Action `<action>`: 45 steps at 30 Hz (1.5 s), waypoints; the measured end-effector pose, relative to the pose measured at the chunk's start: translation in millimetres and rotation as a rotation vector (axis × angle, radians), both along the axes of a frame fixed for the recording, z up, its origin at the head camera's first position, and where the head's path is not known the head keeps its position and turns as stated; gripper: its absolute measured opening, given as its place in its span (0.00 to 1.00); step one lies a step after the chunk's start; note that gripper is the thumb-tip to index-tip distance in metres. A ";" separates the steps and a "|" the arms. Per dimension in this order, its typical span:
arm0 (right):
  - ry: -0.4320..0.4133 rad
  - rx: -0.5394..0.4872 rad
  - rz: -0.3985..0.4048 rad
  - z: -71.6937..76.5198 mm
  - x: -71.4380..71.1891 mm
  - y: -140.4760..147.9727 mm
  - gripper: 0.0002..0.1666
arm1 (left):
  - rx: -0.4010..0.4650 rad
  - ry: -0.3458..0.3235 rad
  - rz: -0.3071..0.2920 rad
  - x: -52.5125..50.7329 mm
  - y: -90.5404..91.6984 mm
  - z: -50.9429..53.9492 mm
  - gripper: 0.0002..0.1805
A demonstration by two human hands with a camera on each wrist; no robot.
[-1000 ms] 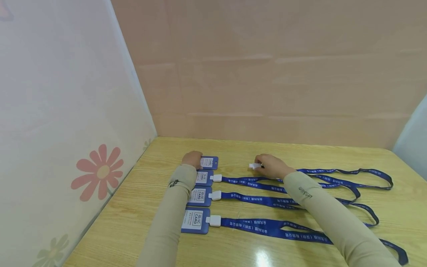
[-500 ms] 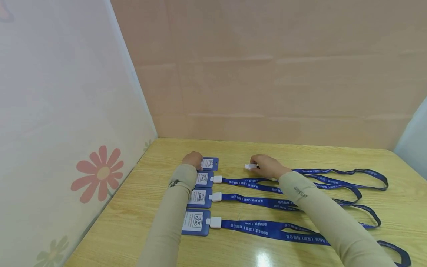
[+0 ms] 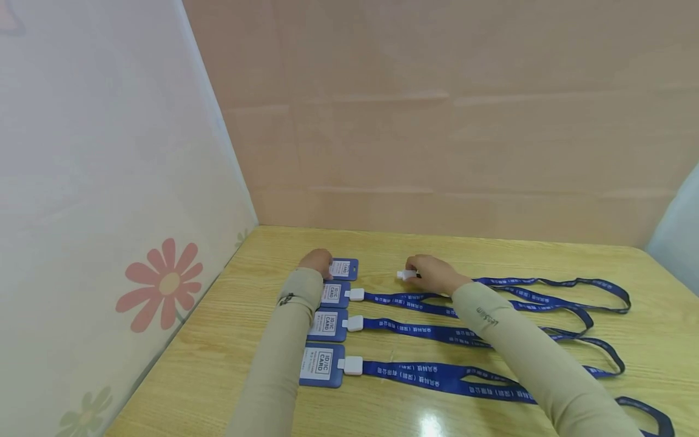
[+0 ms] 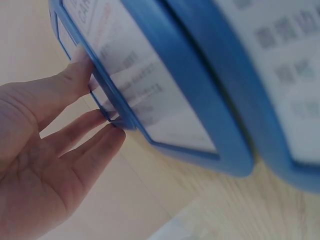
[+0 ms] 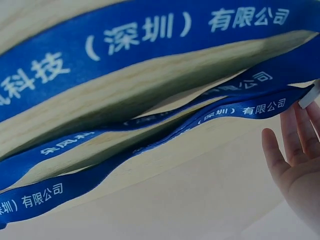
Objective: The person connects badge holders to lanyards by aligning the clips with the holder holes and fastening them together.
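At the far end of a column of blue ID card holders, my left hand holds the left end of the farthest card holder, which lies on the table with its slot facing right. In the left wrist view, thumb and fingertips meet at a holder's blue edge. My right hand pinches the white clip of the farthest blue lanyard, a gap to the right of that holder. In the right wrist view the fingers touch the clip at the strap's end; the thumb is hidden there.
Nearer on the wooden table lie three more card holders, such as the front one, each joined to a white clip and blue lanyard stretching right. A flowered wall stands at left, a tan one behind.
My right hand has moved left, bringing the white clip closer to the farthest card holder and drawing its lanyard along. The left hand stays in place at the holder.
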State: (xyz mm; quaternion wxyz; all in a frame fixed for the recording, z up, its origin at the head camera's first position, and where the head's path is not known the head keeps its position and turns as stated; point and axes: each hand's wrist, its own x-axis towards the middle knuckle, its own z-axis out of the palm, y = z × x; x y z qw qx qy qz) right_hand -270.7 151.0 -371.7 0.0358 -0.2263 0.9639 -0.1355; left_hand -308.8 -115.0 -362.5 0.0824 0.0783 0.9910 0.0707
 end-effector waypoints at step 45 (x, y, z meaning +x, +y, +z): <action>0.018 0.016 0.008 -0.7 0.2 -4.2 0.12 | 0.046 -0.015 -0.064 10.5 16.5 4.6 0.25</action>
